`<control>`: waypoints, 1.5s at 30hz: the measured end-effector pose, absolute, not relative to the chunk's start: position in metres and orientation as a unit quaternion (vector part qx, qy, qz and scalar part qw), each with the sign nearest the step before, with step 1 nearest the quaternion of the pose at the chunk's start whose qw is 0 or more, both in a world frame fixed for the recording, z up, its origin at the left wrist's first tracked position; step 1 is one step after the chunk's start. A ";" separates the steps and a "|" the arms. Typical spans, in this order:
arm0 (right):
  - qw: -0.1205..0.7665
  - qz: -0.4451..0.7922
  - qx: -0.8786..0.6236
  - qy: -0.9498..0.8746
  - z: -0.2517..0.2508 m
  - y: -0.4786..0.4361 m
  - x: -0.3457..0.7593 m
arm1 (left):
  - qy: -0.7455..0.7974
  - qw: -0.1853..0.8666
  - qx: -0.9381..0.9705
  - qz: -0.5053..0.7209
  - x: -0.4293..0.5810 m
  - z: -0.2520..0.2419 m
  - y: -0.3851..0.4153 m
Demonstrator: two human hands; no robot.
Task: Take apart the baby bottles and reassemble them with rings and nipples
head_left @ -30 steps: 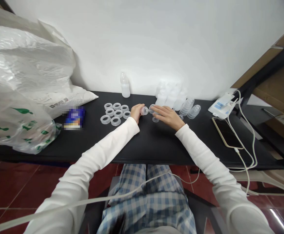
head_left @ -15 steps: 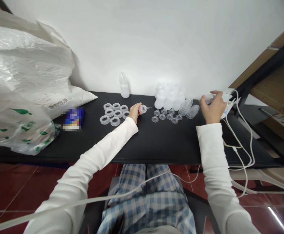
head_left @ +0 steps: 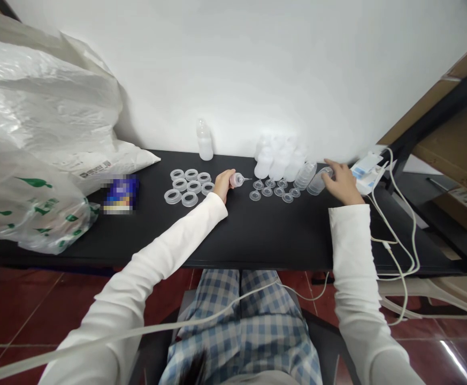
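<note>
My left hand [head_left: 222,183] rests on the black table [head_left: 257,235], closed around a small clear bottle [head_left: 237,179] with a pointed tip that lies on its side. My right hand [head_left: 339,182] is at the right, its fingers on the end of a stack of clear caps [head_left: 318,182] lying on the table. A second cap stack [head_left: 304,175] lies beside it. Several small clear discs [head_left: 273,191] sit between my hands. Several white rings [head_left: 189,187] lie left of my left hand. A cluster of white bottles [head_left: 277,158] stands at the wall.
One single bottle [head_left: 204,140] stands at the wall. Big plastic bags [head_left: 36,139] fill the left, with a blue packet [head_left: 121,193] beside them. A white device [head_left: 365,172] with cables [head_left: 402,235] and a phone lie at the right, next to a dark shelf [head_left: 442,160].
My right hand left the discs in the middle, swung out to the far right near the white device, then came back down onto the stack of caps. My left hand stayed put with the bottle.
</note>
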State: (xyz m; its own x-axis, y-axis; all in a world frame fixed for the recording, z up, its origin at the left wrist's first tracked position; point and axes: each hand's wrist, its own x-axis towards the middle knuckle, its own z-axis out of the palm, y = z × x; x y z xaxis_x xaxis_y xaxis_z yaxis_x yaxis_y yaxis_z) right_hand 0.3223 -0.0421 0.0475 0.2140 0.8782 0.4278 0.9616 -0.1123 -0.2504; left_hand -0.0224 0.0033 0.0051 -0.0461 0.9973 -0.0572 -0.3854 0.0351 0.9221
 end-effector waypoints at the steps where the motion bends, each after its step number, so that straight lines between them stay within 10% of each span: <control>1: 0.276 -0.089 -0.731 -0.618 0.049 -0.042 0.321 | 0.417 0.585 0.369 0.590 -0.022 0.005 0.003; 6: 0.433 -0.181 -0.648 -0.600 0.057 -0.045 0.296 | 0.415 0.580 0.390 0.583 -0.023 0.002 0.004; 14: 0.302 -0.200 -0.671 -0.646 0.049 -0.042 0.271 | 0.417 0.580 0.397 0.577 -0.022 0.004 0.001; 45: 0.339 -0.128 -0.479 -0.799 0.018 -0.039 0.146 | 0.288 0.461 0.576 0.611 -0.015 0.002 -0.013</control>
State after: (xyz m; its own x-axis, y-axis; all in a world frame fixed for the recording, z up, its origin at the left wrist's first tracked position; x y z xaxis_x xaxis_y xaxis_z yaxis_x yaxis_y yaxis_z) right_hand 0.1459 -0.0392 0.0177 -0.3104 0.6797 0.6646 0.8532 0.5075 -0.1205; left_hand -0.0149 -0.0135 0.0021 0.0889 0.8946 0.4379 -0.2318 -0.4090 0.8826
